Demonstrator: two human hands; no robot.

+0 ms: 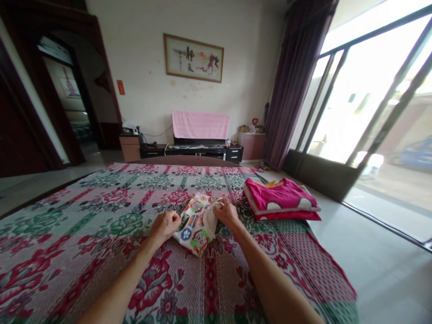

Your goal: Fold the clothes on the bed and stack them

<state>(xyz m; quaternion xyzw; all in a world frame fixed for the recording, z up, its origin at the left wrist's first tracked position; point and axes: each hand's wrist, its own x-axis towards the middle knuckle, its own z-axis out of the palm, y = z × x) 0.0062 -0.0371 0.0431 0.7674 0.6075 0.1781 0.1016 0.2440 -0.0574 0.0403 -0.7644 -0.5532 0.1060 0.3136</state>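
Observation:
A small white garment (197,225) with bright cartoon prints lies partly folded on the floral cloth (111,270) in front of me. Its exact cut cannot be made out. My left hand (167,226) pinches the garment's left edge with curled fingers. On the other side, my right hand (227,213) grips the upper right edge, where a plain pale part of the fabric (209,221) is turned over. To the right of my right hand sits a stack of folded clothes (281,198), with a bright pink piece on top.
The floral cloth covers a large table with a curved far edge (189,160). Beyond it stands a low black cabinet (153,152) below a pink towel (200,124). A purple curtain (286,90) and glass doors (354,90) are at the right, a dark doorway (67,90) at the left.

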